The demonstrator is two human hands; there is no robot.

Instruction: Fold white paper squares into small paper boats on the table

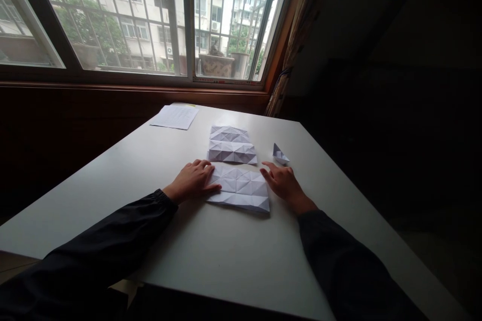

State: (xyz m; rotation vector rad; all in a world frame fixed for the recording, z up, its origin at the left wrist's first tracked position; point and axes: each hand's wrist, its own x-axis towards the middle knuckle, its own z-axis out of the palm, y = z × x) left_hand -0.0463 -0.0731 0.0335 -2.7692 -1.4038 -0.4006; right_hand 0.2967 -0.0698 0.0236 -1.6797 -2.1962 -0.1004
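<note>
Both my hands frame the nearer creased sheet (239, 186), which lies nearly flat on the white table (226, 256). My left hand (192, 180) rests over its left edge, thumb parted from loosely bent fingers, pinching nothing. My right hand (282, 180) grips nothing either: index finger and thumb stand apart by the right edge, the others curled; whether they touch the paper, I cannot tell. Just beyond lies another creased sheet (231, 145).

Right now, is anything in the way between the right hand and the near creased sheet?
Nothing visible: the right hand is at the right edge of the near creased sheet. The small folded paper sits beyond the hand, outside that gap.
</note>
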